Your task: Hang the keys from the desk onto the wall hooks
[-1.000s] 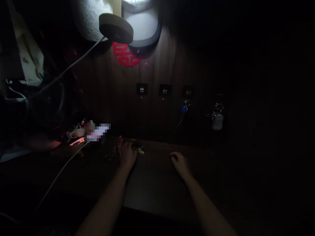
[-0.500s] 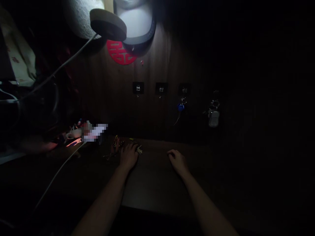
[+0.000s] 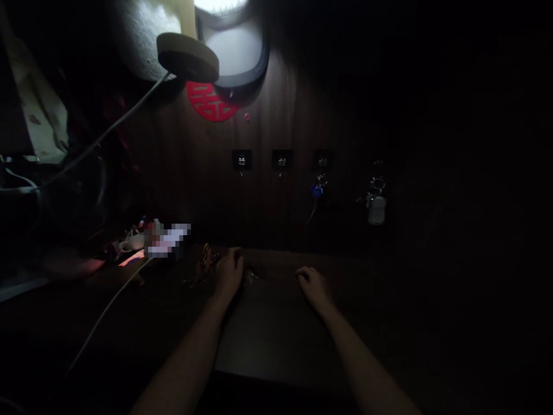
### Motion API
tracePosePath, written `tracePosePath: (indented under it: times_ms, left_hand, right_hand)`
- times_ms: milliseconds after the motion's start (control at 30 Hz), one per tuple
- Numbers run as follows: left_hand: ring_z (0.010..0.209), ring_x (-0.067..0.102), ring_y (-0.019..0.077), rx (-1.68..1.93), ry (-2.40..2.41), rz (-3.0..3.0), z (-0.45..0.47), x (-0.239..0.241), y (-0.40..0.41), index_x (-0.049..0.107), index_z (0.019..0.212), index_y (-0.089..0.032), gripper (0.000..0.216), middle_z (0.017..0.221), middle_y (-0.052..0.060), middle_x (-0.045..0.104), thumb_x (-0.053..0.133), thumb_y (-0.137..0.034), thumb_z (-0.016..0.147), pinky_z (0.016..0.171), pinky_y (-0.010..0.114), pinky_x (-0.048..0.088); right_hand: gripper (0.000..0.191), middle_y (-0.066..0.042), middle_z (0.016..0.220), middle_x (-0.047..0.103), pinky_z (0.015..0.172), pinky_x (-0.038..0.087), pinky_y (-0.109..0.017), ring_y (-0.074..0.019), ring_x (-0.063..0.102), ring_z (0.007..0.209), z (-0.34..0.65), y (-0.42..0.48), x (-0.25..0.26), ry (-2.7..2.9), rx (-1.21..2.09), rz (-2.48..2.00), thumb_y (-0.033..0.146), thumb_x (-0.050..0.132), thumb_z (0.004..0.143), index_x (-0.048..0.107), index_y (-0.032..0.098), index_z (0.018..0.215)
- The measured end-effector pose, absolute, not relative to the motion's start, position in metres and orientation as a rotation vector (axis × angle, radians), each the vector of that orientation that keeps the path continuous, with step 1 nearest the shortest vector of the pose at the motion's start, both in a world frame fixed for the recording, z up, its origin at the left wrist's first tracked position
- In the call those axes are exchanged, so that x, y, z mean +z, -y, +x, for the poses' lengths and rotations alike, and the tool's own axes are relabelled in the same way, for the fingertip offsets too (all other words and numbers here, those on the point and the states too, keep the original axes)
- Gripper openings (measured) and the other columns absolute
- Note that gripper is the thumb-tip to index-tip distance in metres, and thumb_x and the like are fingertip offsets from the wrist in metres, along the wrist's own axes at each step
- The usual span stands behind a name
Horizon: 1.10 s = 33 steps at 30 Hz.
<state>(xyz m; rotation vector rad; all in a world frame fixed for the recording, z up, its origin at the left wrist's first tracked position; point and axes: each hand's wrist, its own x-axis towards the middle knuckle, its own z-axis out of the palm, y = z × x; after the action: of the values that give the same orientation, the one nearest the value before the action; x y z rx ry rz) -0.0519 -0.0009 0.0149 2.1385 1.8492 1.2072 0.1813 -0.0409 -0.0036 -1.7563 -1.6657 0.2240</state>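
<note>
Left-hand fingers [image 3: 235, 255] have bunched together and point forward, where half a second ago they spread over toward the small shiny pieces [image 3: 251, 275], which now lie a little nearer, on the tabletop [image 3: 268, 334] just right of the left hand [image 3: 228, 275]; whether those fingers grip anything, I cannot tell. Level with it, well apart, the right hand [image 3: 315, 288] rests loosely curled, thumb near fingertips, nothing visible in it. So far the pieces lie apart from the strap-like heap [image 3: 204, 262], which sits unsorted beside the left hand's other side. Darkness hides their detail, and the left hand stands between the two. Leftward, a white cable [image 3: 114, 300] runs to a pixelated pale thing [image 3: 170, 239]. Beyond, a blue fob [image 3: 317, 191] and a grey fob [image 3: 377, 210] hang on the wall, below a red cut-out [image 3: 209, 104] and a round disc [image 3: 188, 57]
</note>
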Motion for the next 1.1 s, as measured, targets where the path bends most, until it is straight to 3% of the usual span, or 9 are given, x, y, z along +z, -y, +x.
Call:
tracePosePath:
  times_ms: [233, 533, 733, 867, 967, 1100]
  left_hand:
    - [0.109, 0.053, 0.0218, 0.64, -2.044, 2.318, -0.062, 0.031, -0.043, 0.055, 0.116, -0.02, 0.034, 0.118, 0.008, 0.059, 0.039, -0.019, 0.086, 0.085, 0.031, 0.044]
    - [0.101, 0.055, 0.0249, 0.563, -2.026, 2.424, -0.06, 0.022, -0.056, 0.062, 0.098, -0.016, 0.023, 0.108, 0.011, 0.062, 0.045, -0.024, 0.084, 0.081, 0.033, 0.042]
    - [0.092, 0.059, 0.0216, 0.621, -1.98, 2.399, -0.063, 0.033, -0.054, 0.062, 0.089, -0.017, 0.016, 0.097, 0.009, 0.065, 0.048, -0.023, 0.083, 0.077, 0.031, 0.042]
    - [0.085, 0.061, 0.0197, 0.973, -1.761, 2.099, -0.051, 0.052, -0.057, 0.062, 0.081, -0.018, 0.015, 0.087, 0.006, 0.068, 0.052, -0.028, 0.08, 0.073, 0.029, 0.043]
    - [0.082, 0.062, 0.0177, 1.167, -1.557, 1.875, -0.034, 0.072, -0.063, 0.063, 0.078, -0.016, 0.023, 0.085, 0.005, 0.069, 0.049, -0.034, 0.08, 0.068, 0.026, 0.046]
    - [0.074, 0.064, 0.0145, 1.27, -1.312, 1.693, -0.008, 0.102, -0.064, 0.064, 0.089, -0.015, 0.037, 0.095, 0.007, 0.07, 0.04, -0.043, 0.083, 0.062, 0.025, 0.049]
  right_hand:
    - [0.022, -0.004, 0.091, 0.062, 0.077, 0.04, -0.024, -0.0157, 0.058, 0.088, 0.181, 0.04, -0.006, 1.657, 0.195, -1.776, 0.014, 0.044, 0.078, 0.064, 0.02, 0.084]
    - [0.022, -0.004, 0.089, 0.063, 0.075, 0.04, -0.021, -0.0144, 0.059, 0.087, 0.182, 0.039, -0.005, 1.658, 0.187, -1.782, 0.012, 0.044, 0.079, 0.064, 0.021, 0.083]
    - [0.021, -0.003, 0.091, 0.063, 0.075, 0.039, -0.021, -0.0138, 0.058, 0.088, 0.182, 0.041, -0.004, 1.639, 0.179, -1.796, 0.012, 0.045, 0.078, 0.063, 0.022, 0.082]
    - [0.022, -0.002, 0.089, 0.063, 0.073, 0.039, -0.022, -0.0141, 0.058, 0.087, 0.182, 0.041, -0.006, 1.64, 0.168, -1.793, 0.013, 0.045, 0.079, 0.064, 0.022, 0.083]
    - [0.022, -0.003, 0.089, 0.063, 0.074, 0.039, -0.023, -0.0148, 0.058, 0.087, 0.182, 0.04, -0.006, 1.648, 0.15, -1.798, 0.012, 0.045, 0.079, 0.064, 0.022, 0.083]
    - [0.022, -0.003, 0.089, 0.063, 0.075, 0.039, -0.023, -0.015, 0.058, 0.088, 0.183, 0.039, -0.007, 1.646, 0.148, -1.804, 0.012, 0.045, 0.079, 0.064, 0.023, 0.083]
